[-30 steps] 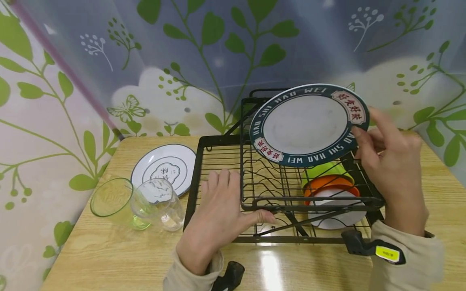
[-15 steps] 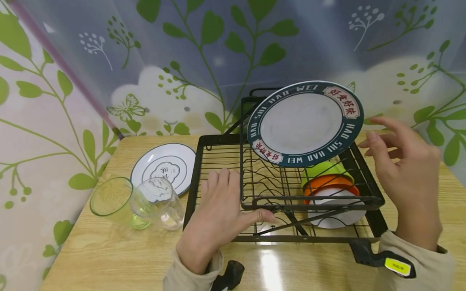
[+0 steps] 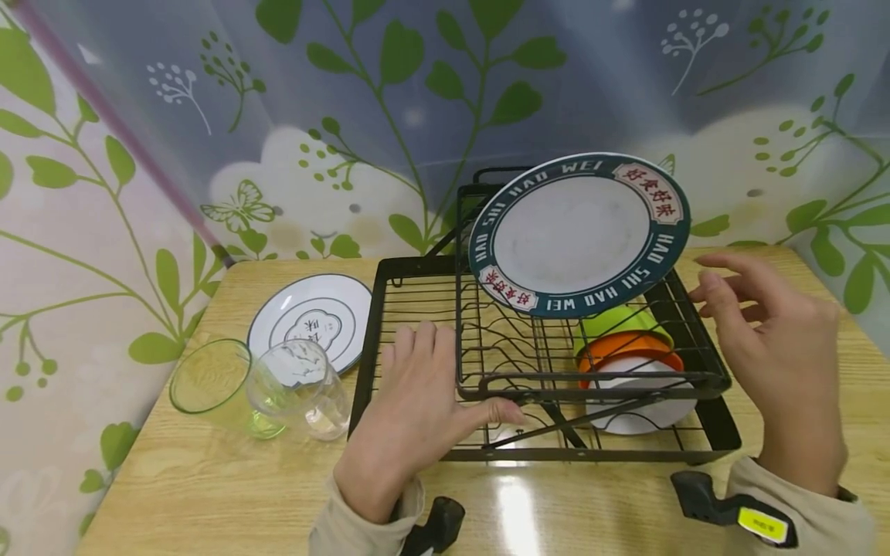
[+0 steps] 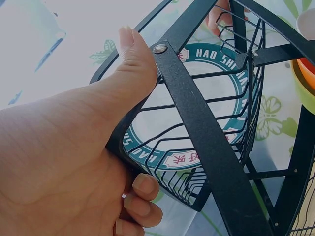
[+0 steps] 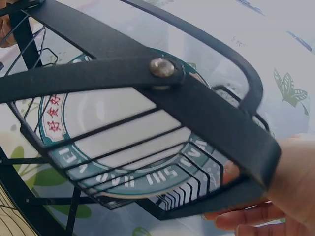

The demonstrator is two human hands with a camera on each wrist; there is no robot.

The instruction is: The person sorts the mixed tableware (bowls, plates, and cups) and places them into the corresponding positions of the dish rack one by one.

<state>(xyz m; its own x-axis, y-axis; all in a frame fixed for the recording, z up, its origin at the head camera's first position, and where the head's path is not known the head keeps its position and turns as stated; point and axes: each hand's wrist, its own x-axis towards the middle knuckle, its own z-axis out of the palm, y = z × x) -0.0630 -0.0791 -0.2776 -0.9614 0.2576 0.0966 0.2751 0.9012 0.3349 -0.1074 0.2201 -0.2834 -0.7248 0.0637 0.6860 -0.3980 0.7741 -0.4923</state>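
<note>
A plate with a dark green rim [image 3: 580, 232] and white middle leans tilted in the upper tier of the black dish rack [image 3: 556, 384]. My left hand [image 3: 424, 409] holds the left side of that tier; in the left wrist view its thumb [image 4: 130, 66] lies along the frame and its fingers [image 4: 142, 204] curl below. To the right of the rack is my right hand [image 3: 779, 340], its fingers loosely bent and holding nothing. It is apart from the plate; whether it touches the rack's side I cannot tell. Wire bars partly cover the plate in both wrist views.
On the lower tier sit a lime green bowl [image 3: 626, 320], an orange bowl [image 3: 605, 351] and a white dish [image 3: 647, 405]. Left of the rack are a white plate with blue rings [image 3: 278, 309], a green glass [image 3: 208, 378] and a clear glass [image 3: 299, 378] on the wooden table [image 3: 229, 494].
My right hand has let go of the green-rimmed plate and drawn back to the right. The plate has tipped slightly to the left and back. My left hand stays in place.
</note>
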